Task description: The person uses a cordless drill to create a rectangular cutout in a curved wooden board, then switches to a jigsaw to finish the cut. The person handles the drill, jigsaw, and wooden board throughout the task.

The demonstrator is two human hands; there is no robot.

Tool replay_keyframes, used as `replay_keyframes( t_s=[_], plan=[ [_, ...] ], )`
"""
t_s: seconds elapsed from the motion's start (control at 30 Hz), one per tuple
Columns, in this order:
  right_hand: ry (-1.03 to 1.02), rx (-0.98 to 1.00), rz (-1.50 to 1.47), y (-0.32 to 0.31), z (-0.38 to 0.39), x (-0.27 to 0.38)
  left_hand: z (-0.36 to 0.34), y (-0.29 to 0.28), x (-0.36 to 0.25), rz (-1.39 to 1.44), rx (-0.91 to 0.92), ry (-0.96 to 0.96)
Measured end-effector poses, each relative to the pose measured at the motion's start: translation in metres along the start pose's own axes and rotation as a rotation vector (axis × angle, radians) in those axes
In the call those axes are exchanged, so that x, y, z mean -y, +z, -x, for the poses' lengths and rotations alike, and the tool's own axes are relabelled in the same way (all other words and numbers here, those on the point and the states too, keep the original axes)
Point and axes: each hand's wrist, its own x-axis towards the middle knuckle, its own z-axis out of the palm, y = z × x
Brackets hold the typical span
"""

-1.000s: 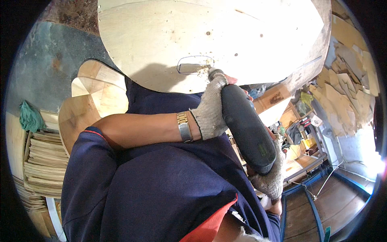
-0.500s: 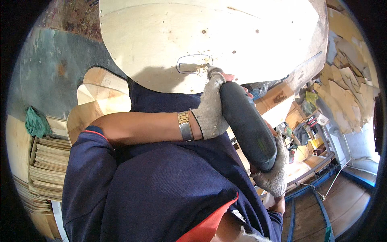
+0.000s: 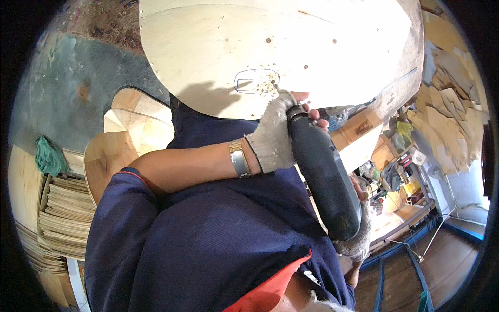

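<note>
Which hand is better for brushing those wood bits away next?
Left hand, probably: it holds the front of the tool, nearest the wood bits. The right hand is at the rear, farther away.

Count: 2 gloved hands (1 left hand (image 3: 275, 132), 1 right hand (image 3: 358, 226)), 1 black tool (image 3: 325, 174).
1 pale board (image 3: 208, 47) with 1 rounded pen outline (image 3: 254, 81), at least 3 dark spots (image 3: 268, 40); 1 metal wristband (image 3: 239, 158); about 3 curved wooden panels (image 3: 109, 155); 1 green bag (image 3: 50, 156); stacked sheets (image 3: 70, 210) too many to count.
</note>
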Motion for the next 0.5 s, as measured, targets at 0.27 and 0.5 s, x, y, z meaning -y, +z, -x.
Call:
replay_keyframes(
  t_s=[0.27, 0.5],
  plan=[
    [-0.650, 0.061, 0.707, 0.005, -0.001, 0.005, 0.008, -0.026, -0.007, -0.174, 0.051, 0.058],
    [-0.278, 0.136, 0.493, 0.024, 0.006, 0.028, 0.034, -0.021, -0.016, 0.091, 0.013, 0.149]
  ],
)
